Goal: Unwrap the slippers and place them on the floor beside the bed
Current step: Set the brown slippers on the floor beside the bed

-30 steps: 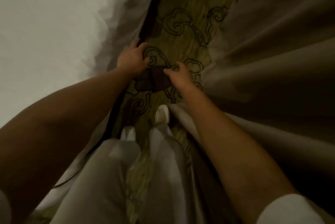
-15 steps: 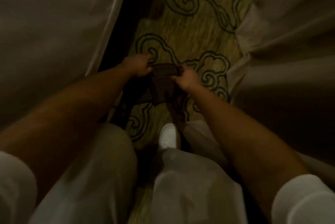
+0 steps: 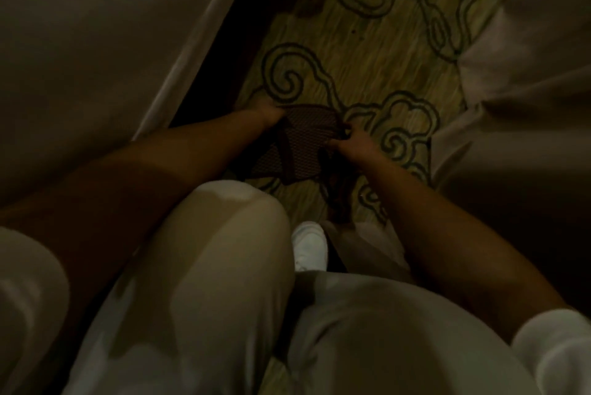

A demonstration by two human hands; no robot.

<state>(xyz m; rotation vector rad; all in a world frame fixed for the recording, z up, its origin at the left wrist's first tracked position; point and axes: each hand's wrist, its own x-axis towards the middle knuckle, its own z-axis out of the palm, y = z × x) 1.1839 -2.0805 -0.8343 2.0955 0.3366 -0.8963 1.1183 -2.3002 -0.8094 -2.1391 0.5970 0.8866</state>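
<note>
Dim patterned carpet [image 3: 367,52] runs between bed linen [image 3: 96,43] and drapery. In the head view, the left hand [image 3: 267,113] and right hand [image 3: 353,143] pinch opposite edges of the dark slippers [image 3: 303,142] low over the carpet. They look light and floppy; edge grips suit them best.

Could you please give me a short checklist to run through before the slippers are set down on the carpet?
1. Left hand has hold of the dark slippers: ok, it grips the far left edge.
2. Right hand has hold too: ok, fingers pinch the right edge.
3. Wrapping fully off: cannot tell; the picture is too dim to show any wrapper.
4. Both slippers present and separated: cannot tell; they read as one dark patterned mass.
5. Landing spot free: ok, the patterned carpet ahead of the hands is bare.
6. Spot lies beside the bed: ok, its draped edge runs along the left.
</note>
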